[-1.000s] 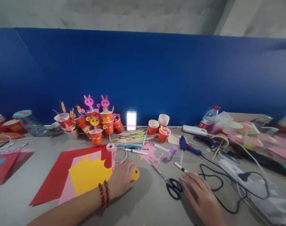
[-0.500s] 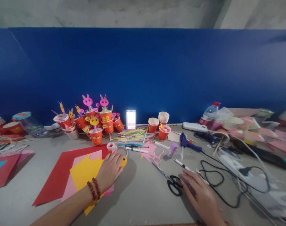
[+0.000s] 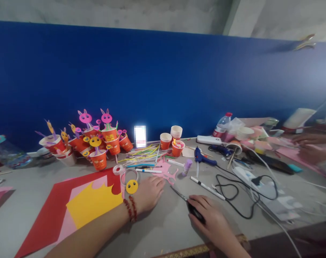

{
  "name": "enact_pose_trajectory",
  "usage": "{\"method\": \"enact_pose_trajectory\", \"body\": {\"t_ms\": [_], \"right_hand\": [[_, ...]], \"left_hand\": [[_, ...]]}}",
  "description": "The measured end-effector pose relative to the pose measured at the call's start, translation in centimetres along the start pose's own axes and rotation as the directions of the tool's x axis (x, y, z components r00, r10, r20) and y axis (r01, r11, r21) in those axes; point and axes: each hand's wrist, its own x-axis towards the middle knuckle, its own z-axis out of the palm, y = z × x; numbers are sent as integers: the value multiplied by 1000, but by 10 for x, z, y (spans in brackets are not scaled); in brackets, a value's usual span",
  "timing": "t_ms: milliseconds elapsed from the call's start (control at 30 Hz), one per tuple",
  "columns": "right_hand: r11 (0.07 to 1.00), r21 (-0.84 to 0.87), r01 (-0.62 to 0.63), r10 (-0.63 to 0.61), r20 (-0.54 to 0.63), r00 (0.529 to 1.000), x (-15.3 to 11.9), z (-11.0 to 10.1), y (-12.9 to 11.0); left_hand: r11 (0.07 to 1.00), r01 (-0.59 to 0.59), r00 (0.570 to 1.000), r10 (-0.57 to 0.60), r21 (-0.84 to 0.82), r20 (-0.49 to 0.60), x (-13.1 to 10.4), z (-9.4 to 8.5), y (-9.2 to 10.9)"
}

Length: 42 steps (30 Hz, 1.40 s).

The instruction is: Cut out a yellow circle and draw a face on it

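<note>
The right hand (image 3: 207,213) is covering the scissors (image 3: 195,212); I can't tell if it is gripping. The left hand (image 3: 149,191) is lying open, just right of the yellow face (image 3: 132,186). It seems to be scissor-grabbing time, calling for fingers settling into the handles.

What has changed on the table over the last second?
The left hand has brought the yellow disc leftward to the clear ring, let it go, and now lies palm down to its right. The right hand has moved from beside the white marker onto the handles of the scissors; how firmly it grips is unclear. The view swung right. The yellow sheet and glue gun stayed put.
</note>
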Motion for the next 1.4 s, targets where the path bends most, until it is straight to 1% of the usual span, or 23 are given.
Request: {"method": "enact_pose_trajectory", "body": {"t_ms": [100,200,267,333,400,467,533,600,700,800,833,900,967,1000,1067,1100,1133,1200,1233,1267,1300,1333,1400], "right_hand": [[998,-53,-15,12,-46,999,-13,-11,7],[996,-83,-25,15,-119,993,-13,-17,8],[997,-71,-10,-1,-148,989,2,-16,3],[998,-42,35,-41,-145,989,25,-13,-6],[997,-23,74,-76,-87,993,51,-8,-16],[996,-14,89,-89,-20,996,71,-5,-24],[996,0,88,-88,14,996,80,-3,-28],[997,18,80,-80,4,997,78,-3,-28],[997,42,67,-65,-43,997,62,-5,-21],[997,65,46,-41,-83,996,43,-6,-13],[997,74,37,-30,-92,995,38,-7,-11],[996,92,19,-9,-99,995,32,-6,-8],[994,107,5,5,-98,995,29,-5,-7],[994,113,4,7,-97,995,29,-4,-7],[992,127,12,0,-99,995,28,-2,-8],[991,134,20,-6,-104,995,28,-1,-8],[990,138,27,-12,-110,994,27,-1,-7],[990,140,33,-16,-123,992,23,0,-6],[990,139,32,-15,-125,992,21,1,-4],[990,139,31,-14,-124,992,18,1,-2],[990,140,32,-15,-121,993,15,2,0],[989,142,33,-16,-116,993,13,2,1],[989,143,38,-22,-116,993,11,4,5]], "left_hand": [[999,34,999,-34,24,3,17,15,-4],[999,35,999,-35,39,10,17,22,-12],[998,38,999,-39,51,24,15,20,-16],[997,42,998,-45,64,45,16,16,-18],[997,29,996,-34,68,79,24,12,-18],[998,-2,993,-5,56,119,35,11,-19],[999,-27,989,23,27,146,46,12,-20],[999,-33,988,35,-17,147,54,14,-22],[995,6,995,4,-97,97,59,11,-30],[976,114,992,-120,-185,-23,62,-1,-47],[961,167,980,-187,-219,-73,63,-5,-55],[921,252,940,-306,-296,-150,67,-14,-69],[885,295,901,-383,-360,-204,69,-22,-78],[872,301,886,-405,-386,-226,67,-25,-79],[863,286,871,-415,-417,-261,58,-33,-74],[867,266,874,-401,-421,-273,49,-36,-69],[877,238,884,-374,-417,-281,38,-39,-61],[907,152,928,-268,-393,-260,10,-41,-43],[925,86,958,-178,-369,-224,-6,-41,-34],[964,-14,986,-31,-264,-162,-22,-39,-25],[982,-98,993,85,-163,-83,-38,-36,-18],[988,-132,991,130,-84,-26,-53,-32,-12],[990,-143,988,143,-2,60,-78,-24,-3]]}}
